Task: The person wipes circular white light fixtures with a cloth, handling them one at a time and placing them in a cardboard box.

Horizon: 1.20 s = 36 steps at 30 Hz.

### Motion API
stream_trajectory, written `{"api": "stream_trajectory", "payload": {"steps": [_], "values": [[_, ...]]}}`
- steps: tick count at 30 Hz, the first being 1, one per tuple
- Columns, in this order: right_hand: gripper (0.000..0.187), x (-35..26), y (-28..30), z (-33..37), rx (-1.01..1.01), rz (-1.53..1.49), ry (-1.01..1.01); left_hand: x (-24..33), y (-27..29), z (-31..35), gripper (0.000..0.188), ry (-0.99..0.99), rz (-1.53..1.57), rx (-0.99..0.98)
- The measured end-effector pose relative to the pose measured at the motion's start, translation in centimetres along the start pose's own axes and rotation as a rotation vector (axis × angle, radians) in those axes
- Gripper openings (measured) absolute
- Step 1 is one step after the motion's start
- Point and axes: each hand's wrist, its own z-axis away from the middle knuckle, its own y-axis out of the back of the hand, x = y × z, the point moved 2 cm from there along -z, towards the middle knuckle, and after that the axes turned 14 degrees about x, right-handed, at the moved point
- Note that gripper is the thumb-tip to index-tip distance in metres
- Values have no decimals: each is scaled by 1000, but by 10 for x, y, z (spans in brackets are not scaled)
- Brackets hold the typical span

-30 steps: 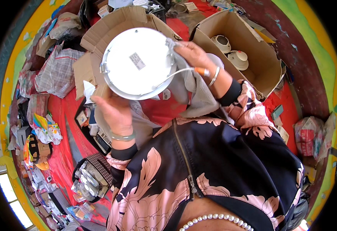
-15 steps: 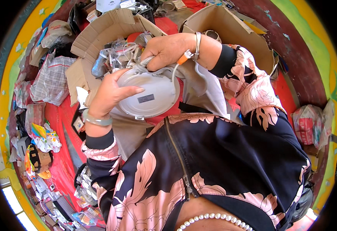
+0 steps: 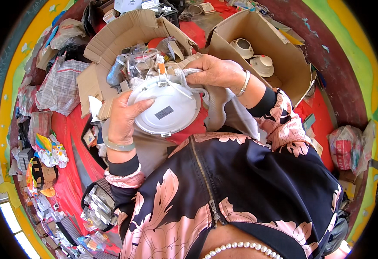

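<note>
Above your lap (image 3: 148,152), your left hand (image 3: 123,113) pinches the round white lamp (image 3: 169,103) by its rim; your right hand (image 3: 217,74) clutches grey cloth (image 3: 217,102) at its edge. Probably light, stiff, slippery: hold the rim.

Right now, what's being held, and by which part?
The left grip holds a round white panel by its left side; the right grip, grey cloth by a bunched end.

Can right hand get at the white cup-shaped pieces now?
Probably, if the right hand lets go of the grey cloth first: the cardboard box beside it is open-topped, and nothing covers the white pieces.
</note>
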Motion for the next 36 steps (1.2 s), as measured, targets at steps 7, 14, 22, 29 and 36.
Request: {"api": "stream_trajectory", "payload": {"steps": [7,14,22,29,36], "values": [[27,0,-10,-13,46,165,229,-6,-10,4,28,11,-103,-10],[19,-9,-17,-12,22,188,166,-4,-7,9,25,-48,-107,6],[17,-6,-16,-8,22,147,49,-19,-3,16,27,-35,20,117],[25,12,-12,-12,8,-37,-52,-18,-3,20,30,-48,123,156],[24,9,-27,8,134,-155,-8,-18,25,22,44,-153,331,253]]}}
